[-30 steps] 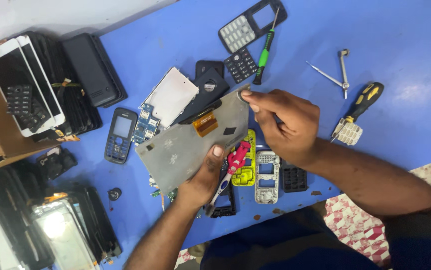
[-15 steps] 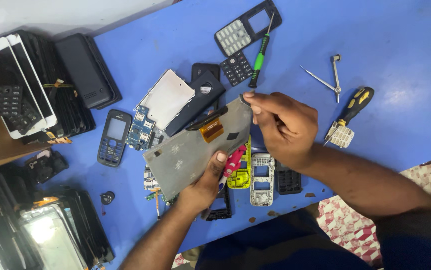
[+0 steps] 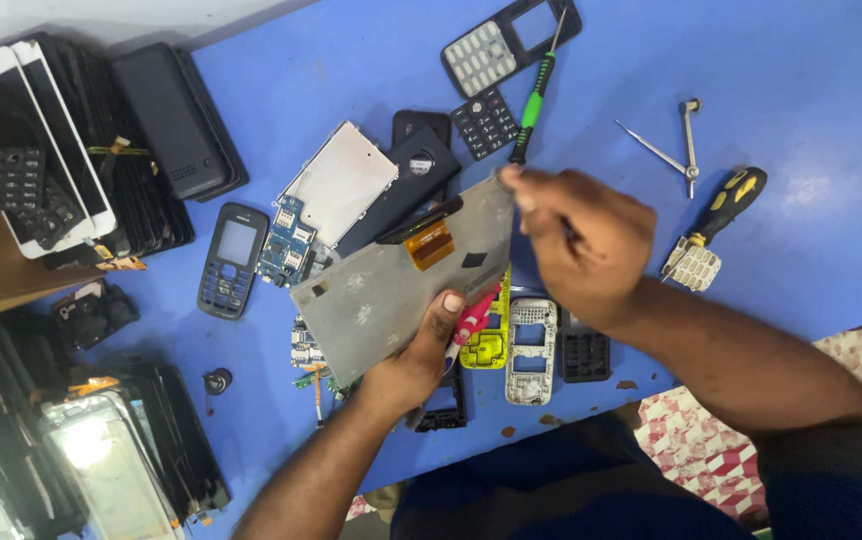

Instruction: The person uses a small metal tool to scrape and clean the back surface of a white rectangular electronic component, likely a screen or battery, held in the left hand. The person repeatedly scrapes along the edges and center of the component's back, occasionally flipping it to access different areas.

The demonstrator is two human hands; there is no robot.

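Both hands hold a flat grey screen panel [image 3: 391,285] with an orange ribbon cable on its back, tilted over the blue table [image 3: 801,70]. My left hand [image 3: 421,350] grips its lower edge with the thumb on top; a pink-handled tool [image 3: 471,322] pokes out beside that thumb. My right hand [image 3: 581,240] pinches the panel's upper right corner. Under the panel lie a yellow phone frame [image 3: 491,345], a silver phone frame [image 3: 531,350] and a black keypad piece [image 3: 586,352].
A green screwdriver [image 3: 536,95], grey keypad cover [image 3: 506,45], tweezers [image 3: 671,150] and yellow-black screwdriver [image 3: 726,205] lie further back. A small dark phone [image 3: 234,258] and blue circuit board [image 3: 286,240] sit left. Stacked screens [image 3: 61,170] fill the left edge.
The panel has tilted slightly and my right hand has shifted along its upper right corner. The view has drifted a little; nothing was let go.
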